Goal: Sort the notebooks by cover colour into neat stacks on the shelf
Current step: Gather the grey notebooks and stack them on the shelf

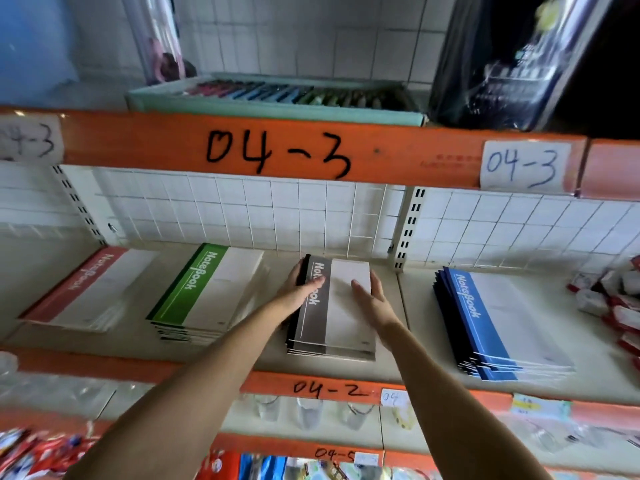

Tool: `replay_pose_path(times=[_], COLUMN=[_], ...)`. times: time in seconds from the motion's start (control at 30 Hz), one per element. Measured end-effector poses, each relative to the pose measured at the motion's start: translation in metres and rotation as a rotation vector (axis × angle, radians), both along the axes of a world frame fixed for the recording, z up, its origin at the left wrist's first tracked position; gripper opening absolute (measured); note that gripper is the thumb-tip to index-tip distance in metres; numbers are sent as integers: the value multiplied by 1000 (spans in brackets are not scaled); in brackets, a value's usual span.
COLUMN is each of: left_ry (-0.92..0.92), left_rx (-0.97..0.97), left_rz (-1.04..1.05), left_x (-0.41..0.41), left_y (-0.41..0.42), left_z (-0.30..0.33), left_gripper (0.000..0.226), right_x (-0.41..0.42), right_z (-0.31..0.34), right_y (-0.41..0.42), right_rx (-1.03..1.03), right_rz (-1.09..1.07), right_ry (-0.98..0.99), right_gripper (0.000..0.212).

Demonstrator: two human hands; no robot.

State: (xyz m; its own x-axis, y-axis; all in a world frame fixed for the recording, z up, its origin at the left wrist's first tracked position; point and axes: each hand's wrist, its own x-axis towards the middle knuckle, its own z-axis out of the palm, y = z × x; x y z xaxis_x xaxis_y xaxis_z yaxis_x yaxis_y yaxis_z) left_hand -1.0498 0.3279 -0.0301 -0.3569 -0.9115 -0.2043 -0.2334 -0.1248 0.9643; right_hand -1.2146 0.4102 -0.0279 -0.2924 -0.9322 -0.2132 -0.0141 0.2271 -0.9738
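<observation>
On the shelf (398, 341), the grey notebook stack (341, 313) sits between open left hand (299, 289) and right hand (372, 296).

The pale shelf (408, 306) with an orange front edge carries four notebook stacks in a row – red stack (86, 289), green stack (204, 292), grey stack (339, 313), blue stack (498, 323). At the far right lie small red-and-white packets (616, 299).
</observation>
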Motion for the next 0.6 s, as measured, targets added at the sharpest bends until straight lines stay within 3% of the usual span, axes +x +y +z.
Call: replay_pose_path(times=[0.1,0.2,0.27,0.37,0.43,0.5,0.6], left_ry=[-331,-547,-598,-937,-1142,-1217,-1141], left_rx=[-167,-337,-272,-286,-285,-256,-245], left_rz=[30,-113,-306,-553,-634,-647,-624], left_x=[10,20,25,22,17,16,18], left_y=[11,30,40,47,53,59,58], left_z=[24,55,67,71,70,69,62], left_gripper=[74,73,91,133,148,152,156], right_x=[-3,-9,-12,-17,-17,-11,2], right_z=[19,30,39,47,52,55,56], right_y=[10,19,26,36,39,40,43], right_rx=[37,102,131,159,265,367,320], right_rz=[90,234,330,399,531,645,716], right_ry=[75,221,331,450,626,778,846], right_gripper=[79,84,80,109,129,144,142])
